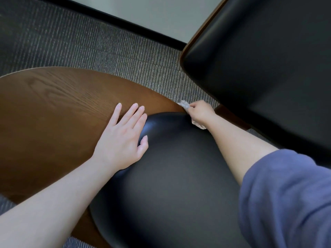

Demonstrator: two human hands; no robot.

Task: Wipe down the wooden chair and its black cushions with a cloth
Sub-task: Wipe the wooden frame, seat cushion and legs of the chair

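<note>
- Head view looks down on a wooden chair point(53, 108) with a big round black cushion point(170, 176) lying on its brown wood
- Left hand point(121, 138) lies flat with its fingers straight and spread; the fingers rest on the wood, and the palm and thumb touch the edge of the black cushion, so it holds nothing
- Right hand point(200, 111) is curled tight round a small crumpled white cloth point(184, 104) (bits of it poke out at both ends of the fist)
- That cloth sits at the far edge of the black cushion, right where the cushion meets the wood
- A blue sleeve point(286, 194) is pushed up on the right arm, which stretches across the cushion
- A second black cushion point(268, 59) fills the top right corner, with a thin brown wood rim along its left side
- Grey carpet point(89, 47) with little lines covers the floor behind the chair
- A black strip point(114, 18) runs along the bottom of a pale wall point(152, 13) at the top
</note>
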